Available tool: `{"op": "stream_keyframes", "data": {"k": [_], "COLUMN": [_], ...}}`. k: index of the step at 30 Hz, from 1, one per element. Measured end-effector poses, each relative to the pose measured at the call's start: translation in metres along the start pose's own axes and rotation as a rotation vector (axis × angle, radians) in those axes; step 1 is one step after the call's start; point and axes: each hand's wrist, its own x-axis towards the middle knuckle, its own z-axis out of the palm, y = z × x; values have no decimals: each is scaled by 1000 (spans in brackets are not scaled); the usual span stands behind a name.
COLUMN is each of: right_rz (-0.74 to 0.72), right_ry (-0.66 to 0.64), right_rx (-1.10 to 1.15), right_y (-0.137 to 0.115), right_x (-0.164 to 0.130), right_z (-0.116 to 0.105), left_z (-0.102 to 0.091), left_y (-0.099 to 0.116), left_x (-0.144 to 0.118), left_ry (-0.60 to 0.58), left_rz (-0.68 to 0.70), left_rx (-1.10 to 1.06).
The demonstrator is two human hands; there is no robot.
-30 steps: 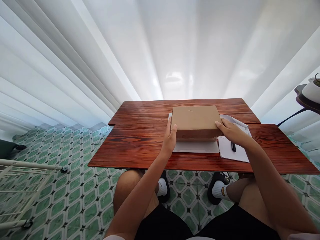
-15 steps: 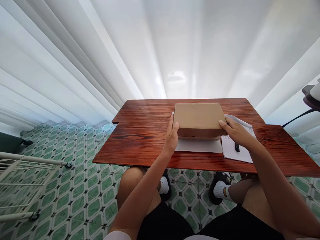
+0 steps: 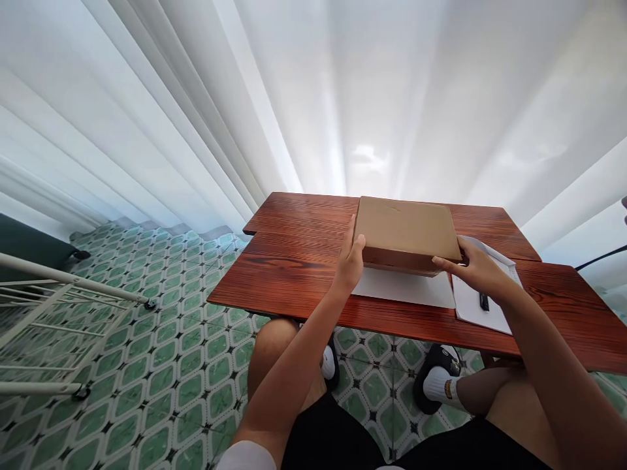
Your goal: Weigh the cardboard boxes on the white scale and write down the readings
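While both hands grip the box (image 3: 404, 232), the left hand (image 3: 349, 264) clasps its 9 o'clock end and the right hand (image 3: 473, 271) its 3 o'clock end. It sits closed over a white sheet (image 3: 406, 290) on the table (image 3: 289, 274); opening seems not yet begun.

A seated person holds a flat brown cardboard box (image 3: 405, 230) between both hands above a reddish-brown wooden table (image 3: 294, 274). The left hand (image 3: 349, 264) grips the box's left edge; the right hand (image 3: 477, 271) grips its right front corner. A white sheet (image 3: 406, 290) lies beneath the box. Just right, a black pen (image 3: 484, 301) rests on white paper (image 3: 477, 307). White curtains (image 3: 196, 98) hang behind, over green patterned floor tiles (image 3: 171, 365).
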Motion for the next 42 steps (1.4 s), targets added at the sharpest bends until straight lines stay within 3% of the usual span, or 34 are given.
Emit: {"op": "stream_keyframes", "data": {"k": [14, 25, 32, 42], "right_rz": [-55, -116, -125, -59], "right_ry": [-33, -126, -216, -312], "right_rx": [-9, 83, 127, 192], "right_y": [-38, -85, -105, -109], "right_x": [36, 77, 93, 98], "right_z": [30, 95, 129, 158], "left_z": [-48, -121, -157, -175], "left_y": [10, 4, 2, -11], "left_x": [14, 38, 41, 38], "left_ry": [86, 302, 392, 430], "left_rz": [27, -1, -72, -165], "left_rx": [-68, -29, 21, 107]}}
